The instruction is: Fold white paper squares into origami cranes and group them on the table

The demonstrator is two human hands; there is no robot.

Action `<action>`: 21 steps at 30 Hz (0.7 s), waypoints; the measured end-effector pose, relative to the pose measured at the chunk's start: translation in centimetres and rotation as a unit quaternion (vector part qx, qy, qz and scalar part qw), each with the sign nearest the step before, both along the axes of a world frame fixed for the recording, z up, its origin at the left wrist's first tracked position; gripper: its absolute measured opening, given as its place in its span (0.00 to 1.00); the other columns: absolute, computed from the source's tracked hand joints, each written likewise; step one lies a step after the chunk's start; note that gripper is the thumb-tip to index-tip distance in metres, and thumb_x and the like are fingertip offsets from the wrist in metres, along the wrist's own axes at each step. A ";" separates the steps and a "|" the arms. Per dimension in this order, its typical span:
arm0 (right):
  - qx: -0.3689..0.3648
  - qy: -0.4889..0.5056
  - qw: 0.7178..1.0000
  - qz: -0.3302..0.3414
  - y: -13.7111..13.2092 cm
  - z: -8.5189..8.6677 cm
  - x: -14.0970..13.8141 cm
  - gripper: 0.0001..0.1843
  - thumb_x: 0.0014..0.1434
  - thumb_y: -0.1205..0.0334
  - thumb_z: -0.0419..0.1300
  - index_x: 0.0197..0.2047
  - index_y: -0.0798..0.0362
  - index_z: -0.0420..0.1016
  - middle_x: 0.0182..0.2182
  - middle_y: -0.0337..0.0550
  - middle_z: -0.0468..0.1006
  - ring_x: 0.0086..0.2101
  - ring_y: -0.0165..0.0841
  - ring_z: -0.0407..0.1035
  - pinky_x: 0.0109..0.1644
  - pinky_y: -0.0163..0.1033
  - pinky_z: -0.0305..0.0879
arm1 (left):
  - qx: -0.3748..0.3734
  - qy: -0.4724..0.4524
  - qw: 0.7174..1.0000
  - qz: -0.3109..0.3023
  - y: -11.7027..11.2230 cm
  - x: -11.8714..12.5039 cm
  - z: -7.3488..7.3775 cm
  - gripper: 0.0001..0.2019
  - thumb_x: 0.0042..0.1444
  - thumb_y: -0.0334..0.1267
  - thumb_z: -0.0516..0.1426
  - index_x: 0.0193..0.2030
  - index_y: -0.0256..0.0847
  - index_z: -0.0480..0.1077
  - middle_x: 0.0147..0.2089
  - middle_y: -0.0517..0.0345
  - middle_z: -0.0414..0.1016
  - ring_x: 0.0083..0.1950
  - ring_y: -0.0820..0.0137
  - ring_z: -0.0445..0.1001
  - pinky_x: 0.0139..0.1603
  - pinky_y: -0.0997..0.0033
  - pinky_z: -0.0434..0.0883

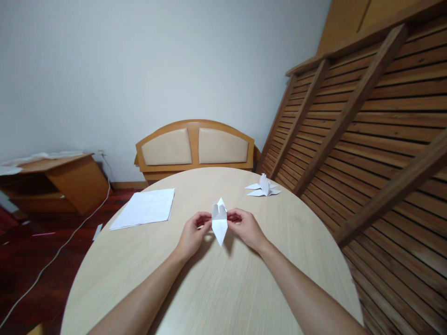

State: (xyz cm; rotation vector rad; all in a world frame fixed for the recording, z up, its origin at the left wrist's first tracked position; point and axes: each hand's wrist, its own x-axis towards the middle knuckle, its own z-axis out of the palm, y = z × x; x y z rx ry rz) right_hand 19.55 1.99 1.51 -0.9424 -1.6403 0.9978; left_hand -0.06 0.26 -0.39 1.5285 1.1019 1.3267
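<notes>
White paper, folded to a narrow shape with a sharp tip pointing down and two small flaps at the top, is the folded piece [220, 222] held up over the middle of the round table [223, 288]; the left hand [193, 234] has it by its left edge, thumb and forefinger pinched together on the paper, the other fingers curled in behind; the right hand [245, 226] has the right edge in the same way, fingertips closed on the fold, the rest of the hand bent loosely; the two hands sit close together with only the paper between them, and both forearms run back toward the near edge of the table; whether the lower tip touches the wood cannot be told. Toward the far left edge of the table lies a stack of flat sheets [145, 208], well apart from the hands; near the far right edge rests a finished paper figure [263, 187] with spread wings; beyond the far edge stands a padded headboard [194, 146] against the wall; a slatted wooden frame [366, 121] leans along the right side; a low cabinet [56, 184] stands on the floor at the left, a cable [59, 249] trailing past it.
</notes>
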 end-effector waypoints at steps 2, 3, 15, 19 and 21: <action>0.013 0.013 0.999 -0.038 0.7 0.0 0.6 0.12 0.52 0.59 0.65 0.38 0.56 0.78 0.34 0.46 0.82 0.34 0.36 0.76 0.42 0.41 0.71 | 0.020 0.065 0.997 0.022 0.0 -0.2 -0.3 0.13 0.59 0.43 0.57 0.47 0.38 0.70 0.47 0.47 0.78 0.48 0.63 0.77 0.51 0.60 0.73; 0.018 0.027 0.997 -0.066 1.1 -0.1 1.0 0.12 0.51 0.59 0.65 0.38 0.56 0.77 0.33 0.46 0.82 0.34 0.36 0.75 0.41 0.41 0.71 | 0.033 0.115 0.992 0.035 0.0 -0.4 -0.4 0.13 0.60 0.42 0.56 0.49 0.38 0.70 0.48 0.46 0.77 0.50 0.62 0.77 0.53 0.58 0.72; -0.015 -0.059 0.898 -0.435 5.7 -1.0 9.5 0.13 0.48 0.61 0.64 0.38 0.55 0.73 0.33 0.47 0.82 0.33 0.38 0.77 0.39 0.38 0.71 | 0.146 0.419 0.895 0.038 -0.2 -0.5 -1.0 0.11 0.62 0.36 0.53 0.49 0.39 0.71 0.56 0.44 0.72 0.58 0.58 0.71 0.61 0.53 0.67; -0.056 -0.114 0.862 -0.491 6.2 -1.3 11.3 0.12 0.48 0.63 0.65 0.38 0.54 0.74 0.33 0.48 0.83 0.35 0.41 0.77 0.40 0.41 0.69 | 0.144 0.423 0.894 0.039 -0.3 -0.5 -0.9 0.11 0.62 0.36 0.52 0.48 0.39 0.71 0.57 0.44 0.72 0.59 0.58 0.71 0.62 0.53 0.67; -0.070 -0.145 0.849 -0.503 6.3 -1.4 12.0 0.11 0.49 0.64 0.64 0.39 0.52 0.75 0.35 0.47 0.83 0.36 0.42 0.76 0.39 0.40 0.68 | 0.143 0.426 0.892 0.037 -0.3 -0.6 -0.9 0.11 0.62 0.36 0.52 0.48 0.39 0.71 0.57 0.44 0.72 0.59 0.58 0.70 0.63 0.53 0.67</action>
